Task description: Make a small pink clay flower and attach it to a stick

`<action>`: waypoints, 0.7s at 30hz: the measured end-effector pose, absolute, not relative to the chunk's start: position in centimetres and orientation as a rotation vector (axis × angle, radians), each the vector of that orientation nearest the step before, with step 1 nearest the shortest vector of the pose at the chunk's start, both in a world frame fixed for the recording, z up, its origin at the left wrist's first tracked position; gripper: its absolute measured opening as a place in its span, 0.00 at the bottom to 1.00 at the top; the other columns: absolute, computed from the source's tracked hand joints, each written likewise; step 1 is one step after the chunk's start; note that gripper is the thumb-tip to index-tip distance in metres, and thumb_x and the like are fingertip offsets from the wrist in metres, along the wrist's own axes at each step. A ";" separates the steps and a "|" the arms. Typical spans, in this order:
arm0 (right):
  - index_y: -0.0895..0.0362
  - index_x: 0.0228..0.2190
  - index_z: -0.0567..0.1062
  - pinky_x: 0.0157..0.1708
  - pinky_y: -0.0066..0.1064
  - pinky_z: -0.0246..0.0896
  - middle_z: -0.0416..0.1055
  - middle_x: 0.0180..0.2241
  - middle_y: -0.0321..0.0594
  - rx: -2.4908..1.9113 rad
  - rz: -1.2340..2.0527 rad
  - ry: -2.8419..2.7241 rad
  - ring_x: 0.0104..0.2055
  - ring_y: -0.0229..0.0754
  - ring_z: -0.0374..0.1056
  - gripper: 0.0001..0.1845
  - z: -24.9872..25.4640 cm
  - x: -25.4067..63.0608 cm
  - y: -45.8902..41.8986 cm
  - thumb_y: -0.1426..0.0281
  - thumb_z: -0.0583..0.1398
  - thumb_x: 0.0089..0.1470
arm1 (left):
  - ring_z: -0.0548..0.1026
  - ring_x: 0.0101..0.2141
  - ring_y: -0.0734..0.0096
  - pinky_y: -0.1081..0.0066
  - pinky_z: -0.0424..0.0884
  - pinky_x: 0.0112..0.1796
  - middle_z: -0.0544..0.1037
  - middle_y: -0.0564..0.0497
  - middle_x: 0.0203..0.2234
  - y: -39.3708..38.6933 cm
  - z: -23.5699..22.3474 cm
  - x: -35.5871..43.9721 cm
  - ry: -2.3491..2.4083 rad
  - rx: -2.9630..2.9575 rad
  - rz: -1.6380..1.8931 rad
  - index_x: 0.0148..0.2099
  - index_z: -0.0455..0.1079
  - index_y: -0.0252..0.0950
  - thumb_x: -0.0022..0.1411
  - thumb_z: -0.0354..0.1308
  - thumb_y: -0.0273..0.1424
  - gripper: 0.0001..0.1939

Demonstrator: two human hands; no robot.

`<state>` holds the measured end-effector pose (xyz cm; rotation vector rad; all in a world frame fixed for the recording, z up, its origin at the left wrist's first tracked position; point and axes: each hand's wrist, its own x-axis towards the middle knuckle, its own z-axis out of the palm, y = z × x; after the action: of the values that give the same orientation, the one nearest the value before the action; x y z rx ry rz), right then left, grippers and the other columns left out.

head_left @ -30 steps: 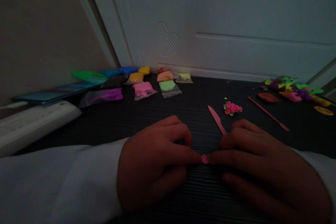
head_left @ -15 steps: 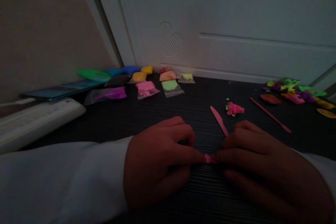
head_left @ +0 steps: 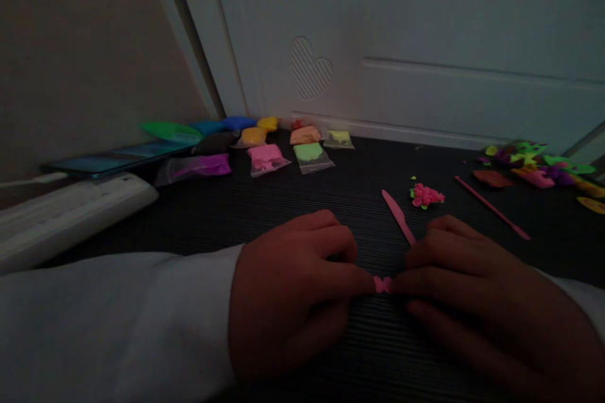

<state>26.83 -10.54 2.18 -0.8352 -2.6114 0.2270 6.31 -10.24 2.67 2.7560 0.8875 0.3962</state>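
Observation:
A small piece of pink clay point(head_left: 382, 284) lies on the dark ribbed tabletop, held between the fingertips of both hands. My left hand point(head_left: 295, 289) is closed, with curled fingers, and its index fingertip presses the clay's left end. From the other side, the index fingertip of my right hand point(head_left: 482, 302) presses the right end; its other fingers are bent and the thumb sits lower. A pink plastic clay knife point(head_left: 397, 214) lies just beyond the right hand, its near end hidden by the fingers. Behind it is a cluster of small pink clay roses point(head_left: 426, 196) with green bits.
Bags of coloured clay, among them a pink one point(head_left: 266, 158) and a green one point(head_left: 309, 155), line the back left. A phone point(head_left: 118, 158) and white power strip point(head_left: 75, 214) lie left. At right are a thin pink tool point(head_left: 491, 206) and colourful clay pieces point(head_left: 534, 167).
The view has shifted slightly, so everything sits a little further right. Slightly more of the pink clay shows between the fingertips, and it looks pinched in the middle. Both hands stay on it.

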 end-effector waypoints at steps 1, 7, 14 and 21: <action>0.55 0.30 0.70 0.30 0.33 0.48 0.64 0.27 0.36 -0.830 0.210 -2.609 0.29 0.37 0.57 0.08 2.1 26.9 -10.5 0.75 0.55 0.44 | 0.58 0.29 0.70 0.69 0.56 0.29 0.64 0.51 0.27 -10.2 2.7 6.3 0.885 2.755 0.403 0.36 0.67 0.38 0.48 0.48 0.22 0.13; 0.55 0.33 0.70 0.31 0.34 0.48 0.64 0.27 0.37 -0.822 0.224 -2.642 0.29 0.36 0.57 0.11 2.1 26.9 -10.5 0.75 0.55 0.44 | 0.59 0.29 0.71 0.70 0.56 0.28 0.63 0.51 0.27 -10.4 2.7 6.3 0.899 2.730 0.488 0.37 0.67 0.38 0.48 0.48 0.21 0.15; 0.55 0.34 0.70 0.30 0.33 0.48 0.64 0.28 0.38 -0.806 0.213 -2.660 0.29 0.37 0.57 0.11 2.2 27.0 -10.4 0.75 0.54 0.45 | 0.59 0.28 0.71 0.68 0.56 0.29 0.64 0.50 0.26 -9.9 3.2 5.8 0.872 2.784 0.504 0.31 0.70 0.34 0.46 0.47 0.21 0.12; 0.54 0.37 0.69 0.30 0.32 0.48 0.63 0.28 0.38 -0.809 0.223 -2.672 0.29 0.36 0.57 0.14 2.2 27.0 -10.4 0.75 0.53 0.45 | 0.58 0.29 0.69 0.66 0.57 0.31 0.66 0.50 0.26 -10.0 3.3 5.8 0.845 2.802 0.436 0.29 0.70 0.34 0.46 0.47 0.22 0.10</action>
<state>26.97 -10.42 2.16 -0.8089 -2.6720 0.2230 5.78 -9.97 3.32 2.8015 0.8450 0.4357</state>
